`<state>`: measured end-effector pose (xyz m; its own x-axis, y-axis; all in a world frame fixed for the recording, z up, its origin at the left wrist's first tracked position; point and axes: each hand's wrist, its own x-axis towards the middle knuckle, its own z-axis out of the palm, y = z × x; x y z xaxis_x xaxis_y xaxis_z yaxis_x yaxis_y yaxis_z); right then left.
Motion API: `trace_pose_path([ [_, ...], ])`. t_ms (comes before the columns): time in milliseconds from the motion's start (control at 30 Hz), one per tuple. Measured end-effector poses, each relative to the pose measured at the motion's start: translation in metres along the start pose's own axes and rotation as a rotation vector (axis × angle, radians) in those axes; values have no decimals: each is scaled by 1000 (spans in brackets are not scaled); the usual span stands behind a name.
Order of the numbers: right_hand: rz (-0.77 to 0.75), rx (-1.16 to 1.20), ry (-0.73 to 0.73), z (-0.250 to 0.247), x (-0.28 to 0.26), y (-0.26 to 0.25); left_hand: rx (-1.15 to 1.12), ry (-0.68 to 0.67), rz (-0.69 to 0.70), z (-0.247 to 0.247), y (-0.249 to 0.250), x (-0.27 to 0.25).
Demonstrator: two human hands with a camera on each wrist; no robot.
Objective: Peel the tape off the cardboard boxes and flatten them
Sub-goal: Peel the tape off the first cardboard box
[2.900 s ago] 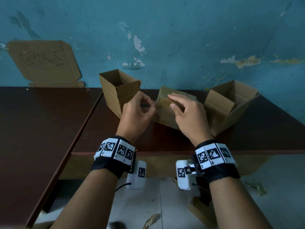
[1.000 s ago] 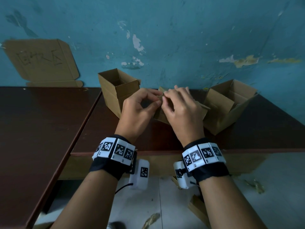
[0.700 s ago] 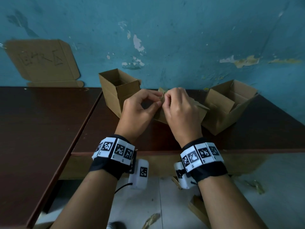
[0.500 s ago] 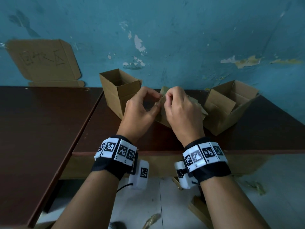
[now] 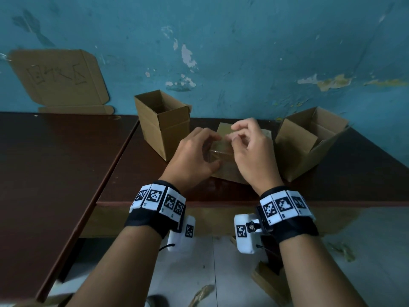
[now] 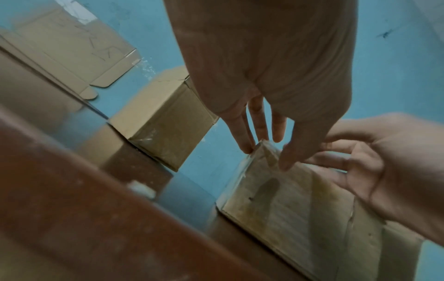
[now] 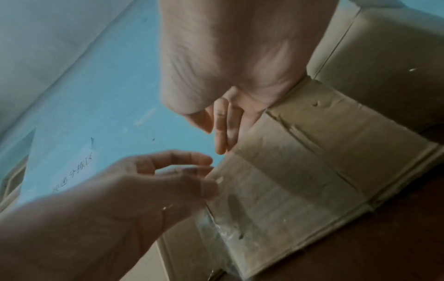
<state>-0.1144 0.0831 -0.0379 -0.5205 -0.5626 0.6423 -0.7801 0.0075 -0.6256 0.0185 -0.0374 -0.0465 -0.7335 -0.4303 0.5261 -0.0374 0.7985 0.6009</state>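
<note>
We are working on the middle box (image 5: 223, 171), which sits at the centre of the head view on the brown table (image 5: 332, 187), between an open box (image 5: 163, 122) to its upper left and a tipped open box (image 5: 309, 140) at right. Clear tape (image 7: 223, 233) covers its near face and wraps the corner, seen glossy at the lower middle of the right wrist view.

Our left hand (image 5: 192, 158) curls its fingers around the box's upper left corner and pinches it; in the left wrist view the fingertips (image 6: 247, 148) sit right on that taped corner. Our right hand (image 5: 250, 151) has its fingers bent, thumb and forefinger close together at the top edge; whether they already hold a tape end we cannot tell, since the film is clear and the frame is blurred.

To do this step well, we judge that the left hand should hold the box steady while the right lifts a tape edge with a nail. Once a tab is free, we should pull low and slowly along the seam, so the strip comes away whole and does not tear the cardboard. Flattening waits until the seam is bare; the two neighbouring boxes are not yet flat either.

A flat cardboard sheet (image 5: 59, 80) leans on the blue wall (image 5: 265, 52) at upper left.
</note>
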Motion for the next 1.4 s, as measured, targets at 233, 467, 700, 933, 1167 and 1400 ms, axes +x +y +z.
trace_pose_path([
  [233, 13, -136, -144, -11, 0, 2, 71, 42, 47, 5, -4, 0],
  [467, -26, -229, -213, -13, 2, 5, 31, 51, 68, 1, -13, 1],
  [700, -39, -252, -243, -13, 3, 7, 118, 44, 220, 4, -13, -2],
  [933, -20, -275, -313, -16, 4, 6, 120, 41, 251, 4, -11, -2],
  [1167, -12, -291, -337, -17, 4, 4, 62, 95, 146, 4, -8, -2],
  [1400, -2, -287, -321, -15, 4, 4, 76, 26, 98, 2, -5, -1],
])
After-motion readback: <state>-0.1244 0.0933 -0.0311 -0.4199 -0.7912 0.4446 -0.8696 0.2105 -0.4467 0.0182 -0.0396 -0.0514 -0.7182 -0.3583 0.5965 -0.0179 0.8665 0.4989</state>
